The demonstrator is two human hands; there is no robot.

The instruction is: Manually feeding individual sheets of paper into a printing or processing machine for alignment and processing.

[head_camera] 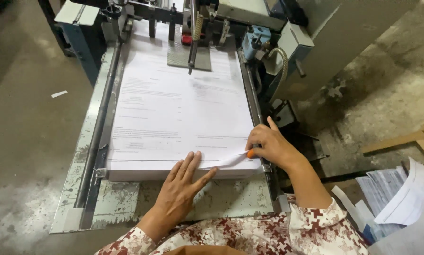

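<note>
A thick stack of printed white sheets [174, 108] lies on the feed table of a grey machine [94, 141]. My left hand [181, 182] rests flat with fingers spread on the stack's near edge. My right hand [268, 144] is at the stack's near right corner, fingers curled around a small orange object [251, 153], and the top sheet's corner [226, 160] is lifted beside it. Both sleeves are white with a dark red pattern.
The machine's feeder head [193, 38] with rods and a hose sits over the stack's far end. Guide rails run along both sides of the paper. Loose papers [401, 198] lie at the right on the concrete floor, beside wooden slats [410, 139].
</note>
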